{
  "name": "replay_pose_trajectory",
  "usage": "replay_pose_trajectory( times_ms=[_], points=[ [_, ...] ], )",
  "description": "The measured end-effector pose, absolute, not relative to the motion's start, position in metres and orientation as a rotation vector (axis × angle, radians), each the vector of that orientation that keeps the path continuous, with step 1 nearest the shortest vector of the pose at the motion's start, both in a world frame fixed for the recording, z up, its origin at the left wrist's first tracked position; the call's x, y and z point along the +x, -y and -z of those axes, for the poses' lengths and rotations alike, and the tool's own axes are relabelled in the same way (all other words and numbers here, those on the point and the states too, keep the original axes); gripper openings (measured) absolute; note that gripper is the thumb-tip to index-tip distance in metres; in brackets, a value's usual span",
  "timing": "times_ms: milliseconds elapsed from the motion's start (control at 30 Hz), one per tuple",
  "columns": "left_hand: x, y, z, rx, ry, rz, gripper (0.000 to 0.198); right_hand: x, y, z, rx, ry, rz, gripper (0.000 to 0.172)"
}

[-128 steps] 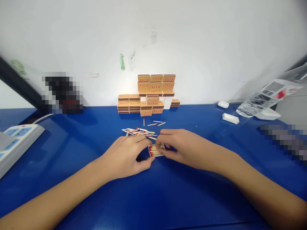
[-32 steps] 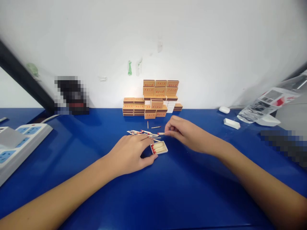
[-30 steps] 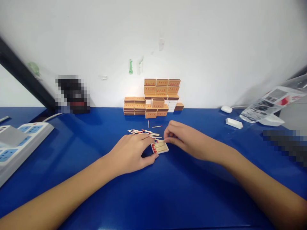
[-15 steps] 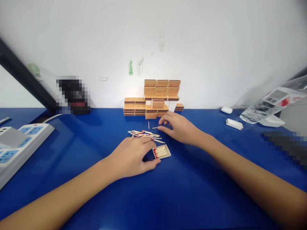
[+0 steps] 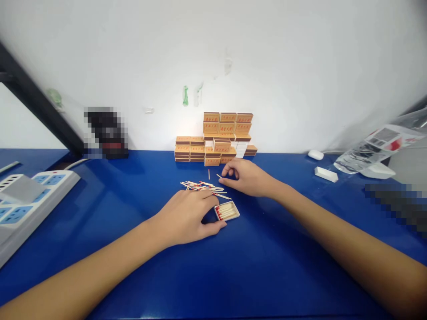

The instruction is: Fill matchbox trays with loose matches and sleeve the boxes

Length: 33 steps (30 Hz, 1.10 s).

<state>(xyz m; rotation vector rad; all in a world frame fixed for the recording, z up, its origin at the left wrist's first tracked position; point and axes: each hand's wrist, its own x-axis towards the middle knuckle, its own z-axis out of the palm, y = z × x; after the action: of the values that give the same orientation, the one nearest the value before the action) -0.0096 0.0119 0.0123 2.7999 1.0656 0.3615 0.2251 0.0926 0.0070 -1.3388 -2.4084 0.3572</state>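
Observation:
My left hand [image 5: 191, 217] rests on the blue table, thumb and forefinger spread around the left end of a small white matchbox tray [image 5: 236, 216] that holds several red-tipped matches [image 5: 226, 210]. Just beyond its fingers lies a loose heap of matches [image 5: 203, 186]. My right hand [image 5: 242, 177] is behind the tray, its thumb and fingers pinched on a single match [image 5: 219, 176] that points up to the left. One more match [image 5: 209, 174] stands or lies apart behind the heap; which, I cannot tell.
Stacked orange matchboxes [image 5: 227, 129] rise against the white wall. At left are a power strip [image 5: 30, 200] and a dark blurred object [image 5: 111, 138]. To the right lie a white block [image 5: 326, 174], a white rounded case [image 5: 315, 154] and a clear plastic bottle [image 5: 360, 153].
The match in my right hand has tilted from nearly level to slanting up. My left hand stays around the tray. The whole view has shifted slightly.

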Motion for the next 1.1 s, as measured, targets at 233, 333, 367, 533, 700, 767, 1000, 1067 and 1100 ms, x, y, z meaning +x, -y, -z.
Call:
replay_pose_trajectory(
  times_ms=[233, 333, 367, 533, 700, 767, 1000, 1067, 1100],
  points=[
    [-0.01, -0.013, -0.014, 2.8, -1.058, -0.357, 0.03, 0.216, -0.107, -0.012, -1.119, 2.604, -0.334, 0.011],
    [-0.01, -0.013, -0.013, 2.799, -1.059, -0.348, 0.03, 0.211, -0.112, -0.009, -1.028, 2.631, -0.295, 0.011],
    [-0.01, -0.013, -0.013, 2.795, -1.056, -0.354, 0.03, 0.209, -0.114, -0.009, -1.01, 2.634, -0.283, 0.01],
    [-0.011, -0.014, -0.009, 2.76, -1.047, -0.392, 0.029, 0.198, -0.118, -0.016, -1.02, 2.763, -0.234, 0.012],
    [-0.011, -0.014, -0.011, 2.785, -1.042, -0.367, 0.029, 0.19, -0.117, -0.023, -1.107, 2.813, -0.251, 0.008],
    [-0.01, -0.014, -0.013, 2.79, -1.054, -0.35, 0.029, 0.19, -0.114, -0.024, -1.146, 2.805, -0.259, 0.009],
    [-0.01, -0.013, -0.012, 2.757, -1.076, -0.427, 0.049, 0.212, -0.081, -0.036, -1.248, 2.725, -0.367, 0.022],
    [-0.009, -0.011, -0.011, 2.738, -1.023, -0.441, 0.05, 0.221, -0.068, -0.039, -1.27, 2.67, -0.515, 0.024],
    [-0.008, -0.01, -0.01, 2.728, -0.989, -0.437, 0.049, 0.226, -0.062, -0.04, -1.279, 2.637, -0.602, 0.024]
  ],
)
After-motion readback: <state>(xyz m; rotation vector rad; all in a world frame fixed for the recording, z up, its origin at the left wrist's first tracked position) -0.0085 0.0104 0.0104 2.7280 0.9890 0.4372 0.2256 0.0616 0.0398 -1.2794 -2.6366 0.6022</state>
